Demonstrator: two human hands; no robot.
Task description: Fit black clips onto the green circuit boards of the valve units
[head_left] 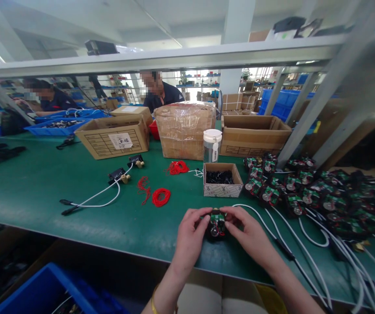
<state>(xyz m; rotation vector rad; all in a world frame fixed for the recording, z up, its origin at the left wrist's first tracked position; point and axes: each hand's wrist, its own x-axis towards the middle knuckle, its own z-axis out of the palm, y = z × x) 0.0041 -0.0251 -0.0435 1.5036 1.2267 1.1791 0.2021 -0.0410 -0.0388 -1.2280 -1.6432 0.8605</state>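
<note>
Between my two hands, near the front edge of the green bench, sits a small black device with a green circuit board (217,221). My left hand (192,233) pinches its left side with thumb and fingers. On the opposite side, my right hand (246,226) grips it in the same way. A round silver part and red wires show on the device's near face. A white cable (251,208) runs behind my right hand. Just beyond the hands stands a small carton (223,191) of black parts.
Many similar devices (308,194) with white cables crowd the right side. Red wire coils (161,197) and two cabled black units (118,175) lie left of centre. Cardboard boxes (187,131) and a lidded cup (211,146) stand behind. A shelf (161,56) spans above; co-workers sit opposite.
</note>
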